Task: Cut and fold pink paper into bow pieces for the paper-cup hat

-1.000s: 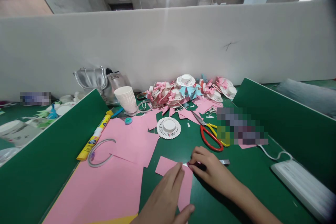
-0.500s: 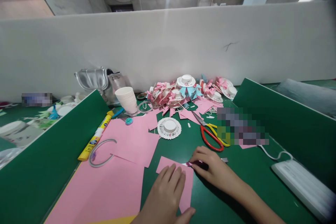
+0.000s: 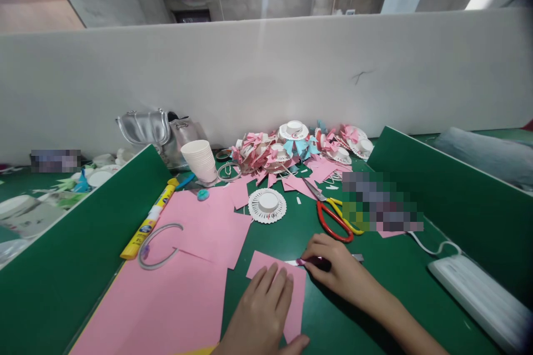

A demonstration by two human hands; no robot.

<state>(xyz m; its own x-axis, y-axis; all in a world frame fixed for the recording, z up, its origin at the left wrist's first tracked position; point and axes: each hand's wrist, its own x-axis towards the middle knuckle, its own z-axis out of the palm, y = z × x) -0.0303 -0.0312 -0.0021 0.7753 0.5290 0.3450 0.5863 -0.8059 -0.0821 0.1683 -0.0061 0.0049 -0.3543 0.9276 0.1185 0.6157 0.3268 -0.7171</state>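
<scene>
My left hand lies flat, fingers stretched out, on a small piece of pink paper, pressing it to the green table. My right hand is closed around a purple-handled utility knife. Its thin pale blade points left over the paper's upper edge, and most of the handle is hidden under my fingers. Larger pink sheets spread to the left of my hands. Beyond them lies a white fringed paper hat shape. Red-and-yellow-handled scissors rest just past my right hand.
A heap of pink, blue and white paper pieces lies by the back wall. Stacked paper cups, a silver bag, a yellow tube and a grey ring are left. Green dividers flank the table; a face mask lies right.
A little more of the blade shows at the paper's upper edge. Otherwise both hands keep nearly the same place, and the whole view has shifted slightly.
</scene>
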